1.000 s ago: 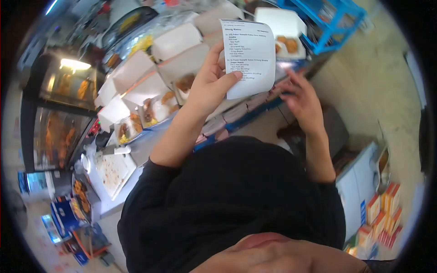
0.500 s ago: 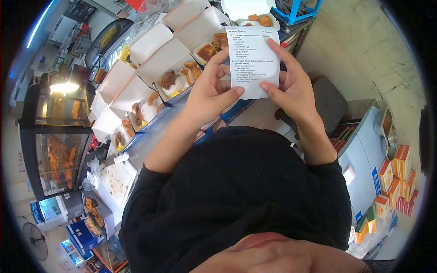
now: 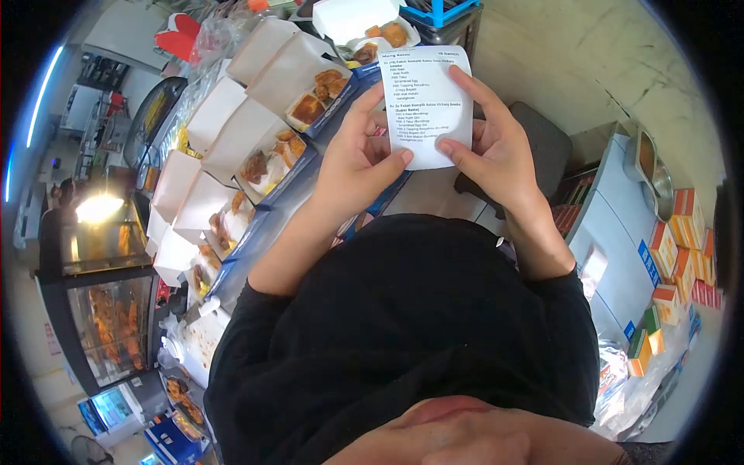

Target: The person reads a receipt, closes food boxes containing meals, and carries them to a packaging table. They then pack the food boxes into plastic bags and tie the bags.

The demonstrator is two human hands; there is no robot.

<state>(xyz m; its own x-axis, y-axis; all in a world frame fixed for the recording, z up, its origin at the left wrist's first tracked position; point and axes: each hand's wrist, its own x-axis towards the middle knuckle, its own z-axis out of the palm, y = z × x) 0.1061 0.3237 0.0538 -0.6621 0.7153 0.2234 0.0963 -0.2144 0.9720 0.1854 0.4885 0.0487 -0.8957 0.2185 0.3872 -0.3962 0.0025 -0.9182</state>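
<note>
A white printed receipt (image 3: pixel 426 108) is held upright in front of my chest, its text facing me. My left hand (image 3: pixel 360 155) pinches its left edge, thumb at the lower corner and fingers behind. On the other side, my right hand (image 3: pixel 492 143) grips the paper with the thumb near the bottom and the index finger along the upper right edge. Beyond my left hand stand open meal boxes with rice and fried food, the nearest being a box (image 3: pixel 271 159) with a raised lid. Another open box (image 3: pixel 368 35) lies behind the receipt.
A lit glass display case (image 3: pixel 101 310) with fried pieces stands at the left. A white cutting board (image 3: pixel 203 341) with crumbs is near my left elbow. To the right are a grey stool (image 3: pixel 542 143), a light blue counter (image 3: pixel 616 225) and several orange-white cartons (image 3: pixel 686 221).
My view has turned slightly, so the boxes and display case sit lower and further left. Both hands keep hold of the receipt, which has barely shifted and curves a little more.
</note>
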